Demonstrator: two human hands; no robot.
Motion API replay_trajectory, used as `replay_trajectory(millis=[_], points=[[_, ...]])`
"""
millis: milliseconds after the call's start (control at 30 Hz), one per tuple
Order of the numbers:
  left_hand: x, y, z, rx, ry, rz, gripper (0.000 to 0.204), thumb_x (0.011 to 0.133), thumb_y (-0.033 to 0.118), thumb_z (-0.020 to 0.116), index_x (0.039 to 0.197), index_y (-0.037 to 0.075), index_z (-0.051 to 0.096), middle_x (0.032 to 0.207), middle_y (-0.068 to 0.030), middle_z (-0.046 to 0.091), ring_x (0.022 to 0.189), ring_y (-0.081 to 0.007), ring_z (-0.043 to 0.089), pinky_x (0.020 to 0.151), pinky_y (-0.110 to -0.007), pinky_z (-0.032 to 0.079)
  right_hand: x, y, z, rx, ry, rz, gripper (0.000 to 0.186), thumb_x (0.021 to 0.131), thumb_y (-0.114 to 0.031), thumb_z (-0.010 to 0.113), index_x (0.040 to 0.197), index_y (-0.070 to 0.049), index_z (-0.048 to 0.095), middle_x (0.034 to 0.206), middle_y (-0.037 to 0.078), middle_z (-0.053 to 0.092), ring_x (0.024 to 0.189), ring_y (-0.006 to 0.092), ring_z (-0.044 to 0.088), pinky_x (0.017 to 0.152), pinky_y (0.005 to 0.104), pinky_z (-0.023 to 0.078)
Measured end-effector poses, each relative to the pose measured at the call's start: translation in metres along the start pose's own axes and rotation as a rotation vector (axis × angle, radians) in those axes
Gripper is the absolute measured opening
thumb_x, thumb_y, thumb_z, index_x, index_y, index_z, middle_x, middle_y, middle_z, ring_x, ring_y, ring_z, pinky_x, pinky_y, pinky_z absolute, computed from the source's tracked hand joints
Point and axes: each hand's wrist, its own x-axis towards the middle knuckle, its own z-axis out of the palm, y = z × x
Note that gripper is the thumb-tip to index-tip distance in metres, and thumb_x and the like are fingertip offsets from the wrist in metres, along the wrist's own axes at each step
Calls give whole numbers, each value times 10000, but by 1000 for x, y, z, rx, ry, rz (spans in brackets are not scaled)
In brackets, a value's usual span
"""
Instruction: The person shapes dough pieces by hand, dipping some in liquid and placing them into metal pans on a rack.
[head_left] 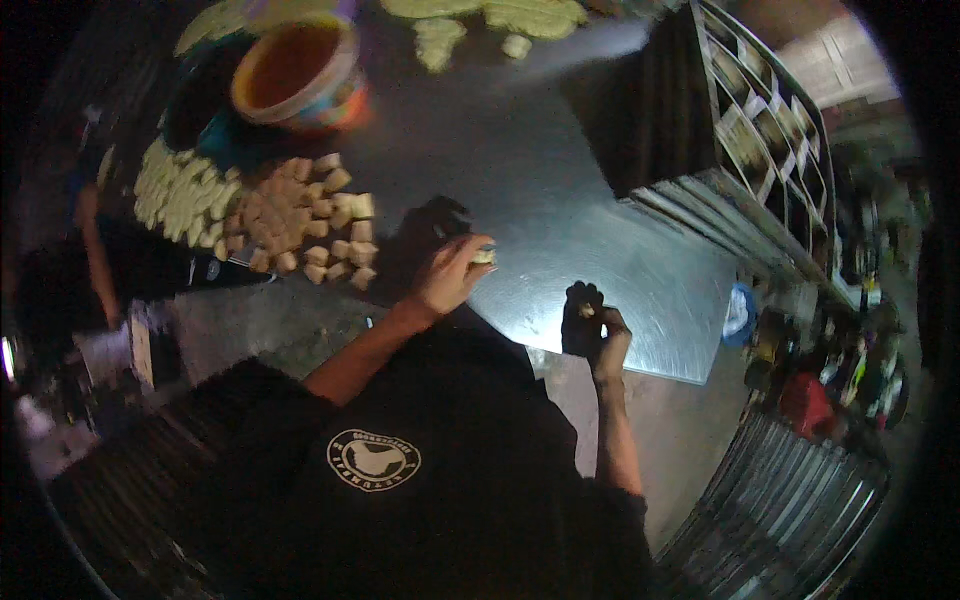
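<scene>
My left hand (pixel 450 274) is over the steel table (pixel 490 165), with its fingertips closed on a small pale piece of dough (pixel 484 256). To its right, near the table's front edge, my right hand (pixel 609 346) has its fingers closed on a dark, scalloped-edged piece (pixel 578 318). A small tan spot shows on that piece; whether it is dough or a fingertip, I cannot tell. To the left of my left hand lies a pile of tan, block-shaped dough pieces (pixel 340 207). Beside these are many pale yellow pieces (pixel 178 198).
A tub (pixel 345 90) with orange contents stands at the far left. Flat yellow dough (pixel 535 15) lies at the back. A dark rack (pixel 680 190) with a lattice side stands at the right. Stacked trays (pixel 785 500) are at lower right. Another person's arm (pixel 95 250) shows at left.
</scene>
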Motion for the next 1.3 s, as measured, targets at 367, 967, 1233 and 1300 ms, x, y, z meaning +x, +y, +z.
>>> replay_trajectory(millis=[367, 967, 1233, 1300], points=[[0, -34, -52, 16, 175, 16, 382, 884, 310, 685, 1213, 121, 640, 1100, -124, 586, 977, -335, 615, 823, -428, 506, 98, -151, 130, 177, -212, -150, 132, 983, -84, 565, 1050, 27, 586, 1026, 109, 648, 953, 154, 607, 855, 275, 469], [-20, 11, -97, -226, 207, -234, 304, 872, 53, 678, 1158, 59, 576, 1110, -62, 617, 961, -152, 628, 775, -279, 506, 97, -183, 152, -82, -463, -325, 364, 843, 17, 692, 1200, -41, 654, 1061, 136, 675, 996, 268, 675, 865, 329, 526], [34, 110, -67, -563, 241, -30, 203, 947, 113, 644, 1098, -7, 582, 1006, -55, 632, 939, -106, 595, 819, -269, 488, 83, -232, 67, 760, -297, -165, 290, 906, 12, 657, 1196, 13, 647, 1030, 68, 649, 975, 124, 593, 896, 262, 462], [30, 120, -56, -640, 168, -73, 221, 943, 103, 646, 1125, -5, 584, 1031, -56, 630, 962, -107, 594, 823, -269, 488, 87, -225, 53, 831, -279, -143, 236, 920, -10, 645, 1153, 16, 667, 1033, 71, 648, 962, 128, 589, 898, 269, 452]])
